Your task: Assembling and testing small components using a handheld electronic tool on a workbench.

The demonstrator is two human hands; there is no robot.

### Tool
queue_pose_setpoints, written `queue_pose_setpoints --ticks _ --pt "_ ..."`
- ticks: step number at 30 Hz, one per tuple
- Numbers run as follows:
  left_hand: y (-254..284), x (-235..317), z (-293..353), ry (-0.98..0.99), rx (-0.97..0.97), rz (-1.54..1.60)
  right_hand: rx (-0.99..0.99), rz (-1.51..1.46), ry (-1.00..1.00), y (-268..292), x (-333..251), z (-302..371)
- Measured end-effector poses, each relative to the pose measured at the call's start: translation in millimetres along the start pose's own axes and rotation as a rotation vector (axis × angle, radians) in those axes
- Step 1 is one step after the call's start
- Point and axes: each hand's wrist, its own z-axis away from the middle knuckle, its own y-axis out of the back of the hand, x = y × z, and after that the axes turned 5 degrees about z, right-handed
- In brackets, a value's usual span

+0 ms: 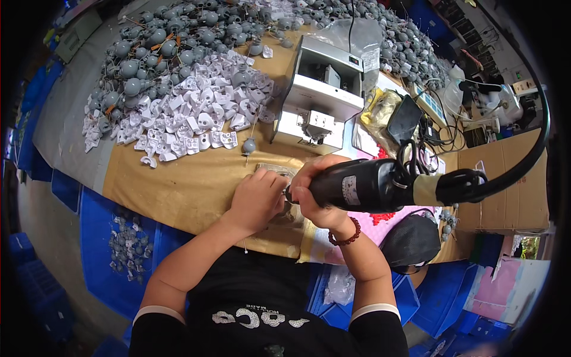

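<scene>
Right hand (321, 193) wrapped round black power driver (357, 184), near tabletop's (178, 190) front edge; left hand (259, 199) curled at its nose (grip hidden, cannot tell); best align driver straight, press lightly

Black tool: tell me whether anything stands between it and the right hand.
Nothing visible does: the right hand is directly on the black tool, around its front end. The left hand is just ahead of that end; its fingers hide whatever it may hold.
</scene>
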Motion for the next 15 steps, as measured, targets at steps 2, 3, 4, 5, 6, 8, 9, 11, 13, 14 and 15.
queue_pose_setpoints --ticks 2,3,4,5,6,8,9,11,13,14,15 --pt "1.4 1.9 -1.2 0.006 0.001 0.009 -0.018 0.020 0.028 1.1 1.1 0.5" --pt "2.5 3.6 -2.0 0.012 0.003 0.020 -0.036 0.020 0.039 2.5 0.7 -0.7" --pt "4.9 6.3 -2.3 0.024 0.010 0.041 -0.055 0.019 0.050 3.8 0.3 -2.0" --pt "5.8 6.2 -2.4 0.026 0.012 0.050 -0.081 0.011 0.062 4.8 1.1 -4.3" --pt "6.6 6.4 -2.3 0.029 0.013 0.059 -0.069 0.025 0.065 3.5 1.2 -3.6" --pt "4.3 3.3 -1.6 0.014 0.003 0.056 -0.043 0.057 0.068 2.1 0.8 -1.5" --pt "3.8 2.3 -1.5 0.008 -0.003 0.054 -0.028 0.045 0.054 2.2 2.6 1.5" --pt "4.0 2.8 -2.3 0.014 -0.013 0.050 -0.027 0.025 0.038 3.1 2.7 1.9" --pt "6.1 5.6 -3.0 0.037 -0.020 0.054 -0.039 0.003 0.023 3.8 2.5 1.3" --pt "6.7 5.7 -2.7 0.047 -0.029 0.045 -0.042 -0.017 -0.004 3.1 1.1 -0.1" --pt "7.3 5.8 -2.4 0.058 -0.038 0.036 -0.045 -0.037 -0.031 2.4 -0.2 -1.5"
